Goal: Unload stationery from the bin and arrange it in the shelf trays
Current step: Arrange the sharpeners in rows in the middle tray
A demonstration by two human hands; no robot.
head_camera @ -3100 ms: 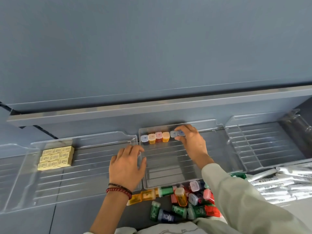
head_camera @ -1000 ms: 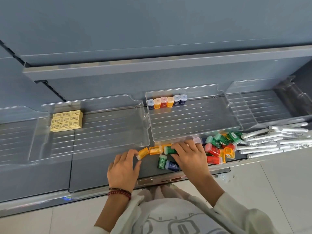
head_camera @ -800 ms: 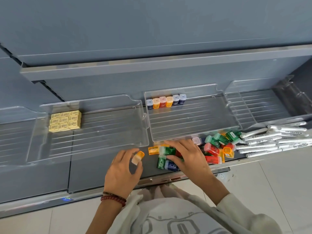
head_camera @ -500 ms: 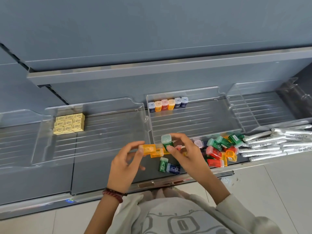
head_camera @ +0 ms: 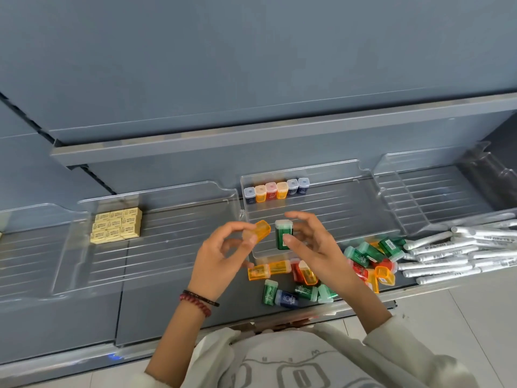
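My left hand [head_camera: 221, 259] pinches a small orange plastic case [head_camera: 258, 232] between thumb and fingers. My right hand [head_camera: 313, 245] pinches a green case with a pale cap [head_camera: 283, 235], held upright. Both hover over the front of the middle clear tray [head_camera: 363, 197]. At that tray's back left stands a row of several small cases [head_camera: 277, 189] in blue, orange and red. A loose pile of coloured cases [head_camera: 302, 281] lies on the shelf in front of the tray.
The left clear tray [head_camera: 181, 219] holds a block of yellow erasers [head_camera: 117, 226]. A clear tray at the right [head_camera: 436, 189] has nothing in it. White marker pens [head_camera: 458, 250] lie heaped at the right on the shelf's front. An upper shelf edge [head_camera: 279, 130] overhangs the trays.
Both hands left the pile and rose over the middle tray's front, the left with the orange case, the right with the green one. Earlier, the right hand was at the tray's back row.
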